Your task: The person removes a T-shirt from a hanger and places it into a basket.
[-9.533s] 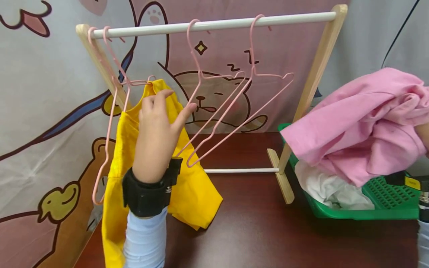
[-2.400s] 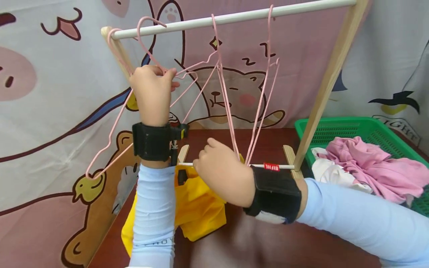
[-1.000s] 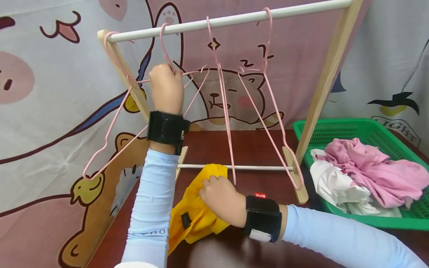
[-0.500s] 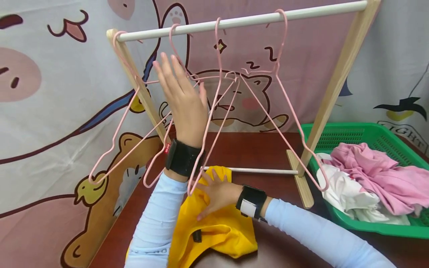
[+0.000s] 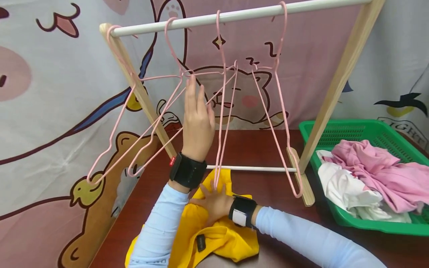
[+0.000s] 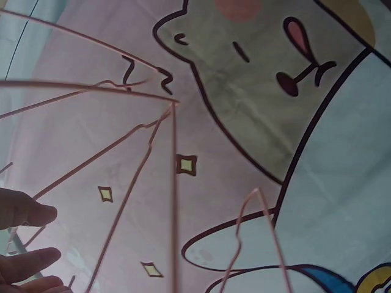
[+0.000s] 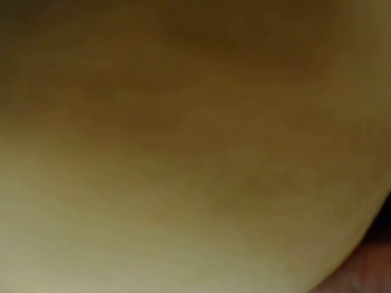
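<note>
My left hand (image 5: 198, 128) is raised among the pink hangers, fingers straight and upright, holding nothing. Its fingertips overlap the neck of the second hanger (image 5: 169, 41) from the left in the head view; its fingers (image 6: 30, 210) show at the lower left of the left wrist view, beside thin hanger wires. Below, my right hand (image 5: 216, 204) lies with spread fingers on a yellow garment (image 5: 234, 242), which is crumpled on the table with a black label at its neckline. Yellow cloth close to the lens fills most of the right wrist view, blurred.
Several pink hangers hang bare from the white bar (image 5: 248, 13) of a wooden-legged rack. At the right, a green basket (image 5: 335, 130) holds a pink garment (image 5: 382, 171) and a white one (image 5: 348, 186). A cartoon-printed cloth hangs behind the brown table (image 5: 261, 149).
The yellow garment came off its hanger to the table, and the pink garment went into the basket. My left hand rehung a hanger and let go; my right fingers spread on the yellow cloth.
</note>
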Demonstrator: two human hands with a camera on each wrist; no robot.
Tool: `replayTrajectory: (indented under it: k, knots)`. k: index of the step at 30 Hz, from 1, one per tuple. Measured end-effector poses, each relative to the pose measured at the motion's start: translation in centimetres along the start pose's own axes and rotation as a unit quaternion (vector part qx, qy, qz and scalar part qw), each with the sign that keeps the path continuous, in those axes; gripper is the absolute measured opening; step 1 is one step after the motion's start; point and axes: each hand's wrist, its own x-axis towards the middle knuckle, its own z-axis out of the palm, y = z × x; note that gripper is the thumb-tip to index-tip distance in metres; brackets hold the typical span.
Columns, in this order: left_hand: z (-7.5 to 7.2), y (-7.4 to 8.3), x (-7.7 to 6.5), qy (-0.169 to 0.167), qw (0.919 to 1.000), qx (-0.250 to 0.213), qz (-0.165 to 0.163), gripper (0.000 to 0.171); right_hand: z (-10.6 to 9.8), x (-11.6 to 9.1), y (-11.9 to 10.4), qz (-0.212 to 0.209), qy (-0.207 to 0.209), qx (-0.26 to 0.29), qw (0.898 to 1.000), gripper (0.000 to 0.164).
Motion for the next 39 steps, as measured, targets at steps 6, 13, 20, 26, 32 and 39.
replayTrajectory:
  k: [6,13,20,26,32,39]
  knots:
    - [0.5,-0.4,-0.8,0.001,0.9997,-0.024,-0.002,0.035,0.3,-1.3,0.4,0.006,-0.001,0.041,0.999,0.074]
    - [1.1,-0.9,-1.2,0.025,0.9988,-0.041,0.009,0.032,0.0,-3.5,2.3,-0.095,0.077,0.046,0.991,0.051]
    - [1.1,-1.1,-1.6,0.024,0.9981,-0.058,0.004,0.033,-1.9,-5.6,5.0,-0.152,0.149,0.09,0.973,0.02]
    - [1.1,-1.3,-2.0,0.031,0.9994,-0.016,0.002,0.031,-3.8,-8.6,6.8,-0.07,0.196,0.112,0.972,0.015]
    - [1.2,-1.5,-2.4,0.023,0.9996,-0.013,-0.012,0.033,-6.9,-11.7,7.7,-0.026,0.239,0.071,0.968,0.029]
    - [1.4,-1.0,-3.3,0.026,0.9996,-0.01,-0.004,0.029,-10.6,-15.2,8.0,0.008,0.291,0.043,0.956,0.029]
